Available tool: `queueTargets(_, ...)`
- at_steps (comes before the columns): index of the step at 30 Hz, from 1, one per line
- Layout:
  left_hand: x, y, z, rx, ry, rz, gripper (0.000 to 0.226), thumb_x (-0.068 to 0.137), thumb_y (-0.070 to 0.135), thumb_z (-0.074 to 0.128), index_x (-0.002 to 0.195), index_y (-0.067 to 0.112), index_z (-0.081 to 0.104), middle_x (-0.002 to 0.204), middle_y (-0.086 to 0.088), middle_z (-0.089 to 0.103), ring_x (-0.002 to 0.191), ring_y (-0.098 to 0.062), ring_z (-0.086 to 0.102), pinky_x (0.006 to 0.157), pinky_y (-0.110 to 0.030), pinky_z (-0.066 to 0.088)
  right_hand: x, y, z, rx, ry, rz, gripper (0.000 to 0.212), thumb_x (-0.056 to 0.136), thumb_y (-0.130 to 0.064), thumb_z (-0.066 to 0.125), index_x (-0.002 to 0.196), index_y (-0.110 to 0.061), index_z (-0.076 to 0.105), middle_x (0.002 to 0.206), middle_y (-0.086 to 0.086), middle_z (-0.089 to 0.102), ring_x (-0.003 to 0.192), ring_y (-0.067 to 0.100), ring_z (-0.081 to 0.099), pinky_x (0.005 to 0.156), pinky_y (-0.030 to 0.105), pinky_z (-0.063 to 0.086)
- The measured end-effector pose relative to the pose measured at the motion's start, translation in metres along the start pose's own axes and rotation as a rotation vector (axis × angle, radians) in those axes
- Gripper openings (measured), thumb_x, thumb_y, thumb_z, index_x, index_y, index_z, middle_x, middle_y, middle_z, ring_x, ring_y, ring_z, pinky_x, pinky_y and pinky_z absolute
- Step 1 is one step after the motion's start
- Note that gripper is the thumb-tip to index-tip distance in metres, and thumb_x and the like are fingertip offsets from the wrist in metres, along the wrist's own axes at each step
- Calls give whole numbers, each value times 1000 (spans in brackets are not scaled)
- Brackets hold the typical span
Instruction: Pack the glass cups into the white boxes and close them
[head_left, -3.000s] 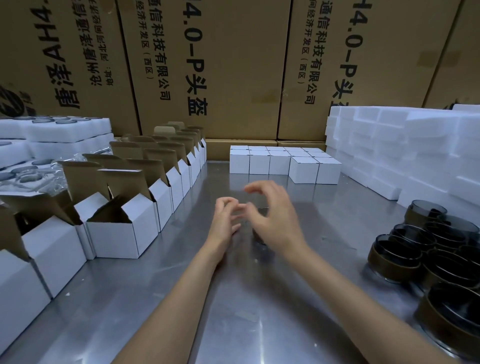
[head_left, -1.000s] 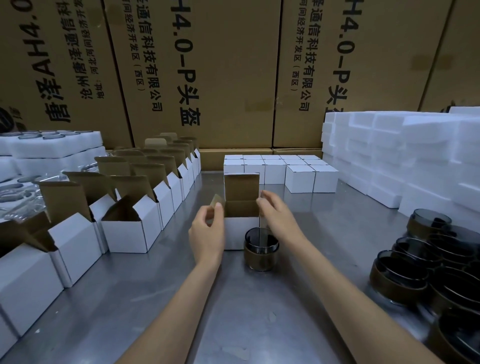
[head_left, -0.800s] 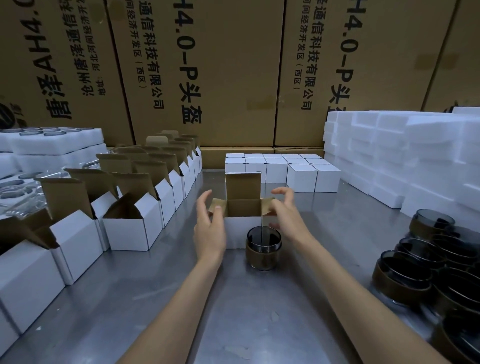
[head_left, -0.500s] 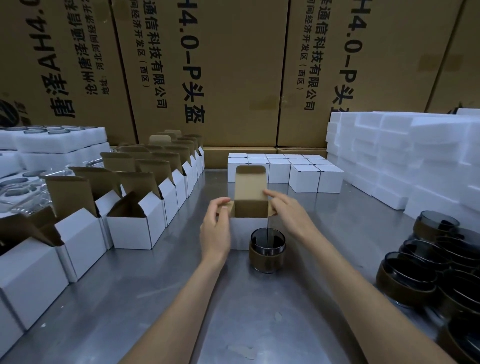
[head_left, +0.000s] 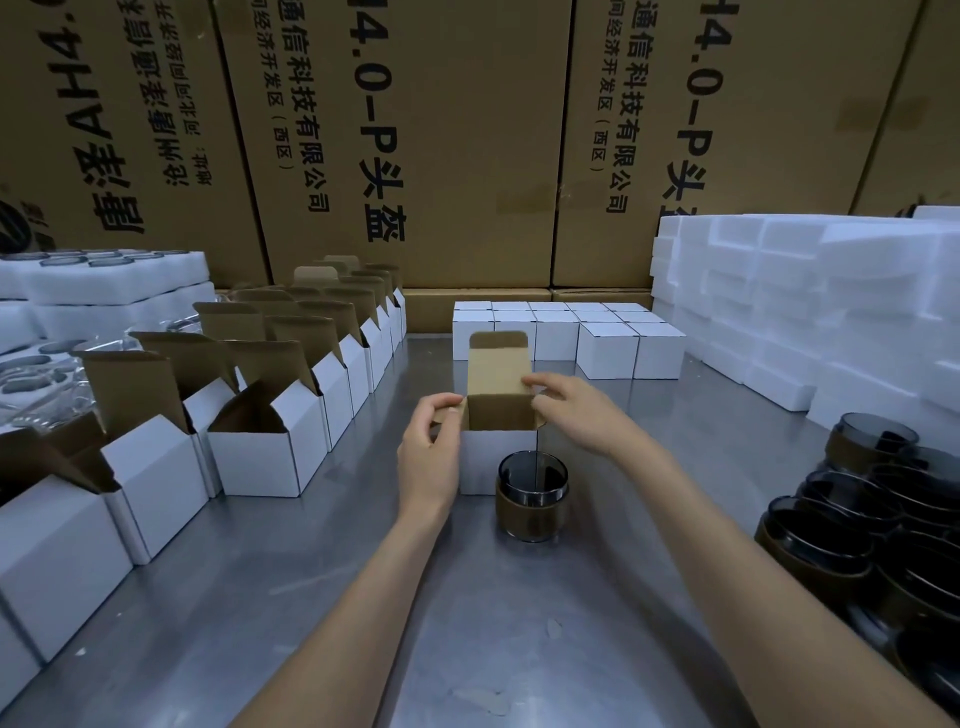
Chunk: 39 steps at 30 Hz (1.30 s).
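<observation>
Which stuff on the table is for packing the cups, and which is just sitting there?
For the job:
- open white box held by the left hand and right hand
- glass cup in front of it
- more cups
- empty open boxes
- closed boxes

Just there:
- big brown cartons
- white foam blocks

White box (head_left: 480, 462) upright btwn both hands, top open, brown inside, lid flap standing up at back; L side flap at left hand (head_left: 428, 457) fingertips, right hand (head_left: 574, 415) fingers on top R edge. Glass cup (head_left: 532, 496): dark smoky glass w/ brown band, upright, open end up, just below right hand, touching box front.
</observation>
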<state>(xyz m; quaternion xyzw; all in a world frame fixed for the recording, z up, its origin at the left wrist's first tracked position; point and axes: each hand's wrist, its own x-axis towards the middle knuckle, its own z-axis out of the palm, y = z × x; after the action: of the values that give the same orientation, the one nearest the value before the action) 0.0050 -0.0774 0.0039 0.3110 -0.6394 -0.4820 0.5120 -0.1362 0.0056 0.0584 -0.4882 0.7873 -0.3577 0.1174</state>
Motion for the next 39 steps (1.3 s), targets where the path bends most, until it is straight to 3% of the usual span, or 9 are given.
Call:
queueTargets(5, -2, 1, 0, 16, -17, 36, 20, 97, 23, 48, 110, 27, 63, 104, 14, 63, 103, -12, 57, 94, -45, 49, -3, -15, -24, 9, 66, -89, 37, 92, -30, 55, 129, -28, 54, 135, 2, 41, 121, 18, 42, 96, 30, 36)
queueTargets(8, -4, 1, -1, -7, -46, 74, 31, 96, 31, 48, 126, 31, 55, 112, 25, 55, 107, 6, 50, 96, -31, 43, -14, -29, -42, 47, 151, -168, 13, 88, -30, 62, 100, -31, 61, 113, -7, 49, 99, 3, 48, 81, 22, 37)
queueTargets(11, -5, 3, -2, -96, -82, 50, 54, 81, 38, 48, 134, 29, 49, 117, 23, 53, 110, 9, 47, 95, -22, 37, -28, -38, -58, -32, -78, -191, 6, 83, -34, 68, 80, -31, 65, 90, -16, 62, 78, -4, 55, 66, 16, 39)
queueTargets(15, -2, 4, -4, -162, -187, -85, 78, 65, 28, 51, 142, 29, 38, 120, 15, 49, 114, 6, 44, 92, -19, 35, -42, -46, -58, -406, -536, -98, 10, 78, -40, 74, 84, -40, 66, 100, -21, 65, 96, -3, 57, 82, 18, 45)
queueTargets(21, 1, 3, -12, -98, -442, -187, 95, 63, 20, 61, 149, 27, 19, 142, -8, 46, 131, -21, 44, 114, -40, 32, -41, -53, -29, -629, -658, -43, 28, 81, -26, 74, 108, -31, 69, 100, -14, 61, 97, 8, 55, 75, 19, 41)
queueTargets(24, 2, -1, -16, -24, -492, -173, 89, 78, 12, 71, 147, 28, 18, 139, 2, 45, 121, -8, 48, 99, -20, 42, -40, -54, -28, -579, -592, -70, 21, 83, -22, 72, 104, -26, 71, 91, -12, 62, 94, 10, 57, 76, 21, 44)
queueTargets(28, 5, -5, -16, -41, -477, -180, 83, 81, 2, 71, 147, 20, 23, 138, -11, 51, 129, -22, 47, 108, -41, 39, -44, -56, -52, -379, -492, -172, 15, 81, -22, 74, 88, -36, 70, 72, -27, 65, 79, -5, 60, 81, 17, 45)
queueTargets(33, 7, -5, -14, -27, -510, -191, 101, 65, 18, 86, 147, 22, 26, 141, -5, 47, 132, -19, 42, 112, -41, 35, -40, -59, -66, -14, -150, -339, 23, 83, -15, 72, 81, -37, 70, 73, -22, 67, 68, -8, 56, 65, 10, 41)
queueTargets(39, 7, -9, -15, -95, -515, -203, 93, 71, 9, 82, 146, 21, 29, 136, -9, 54, 131, -18, 46, 111, -45, 36, -16, -34, -26, -503, 84, -250, 28, 90, -28, 62, 116, -38, 65, 94, -5, 48, 109, 23, 46, 92, 34, 37)
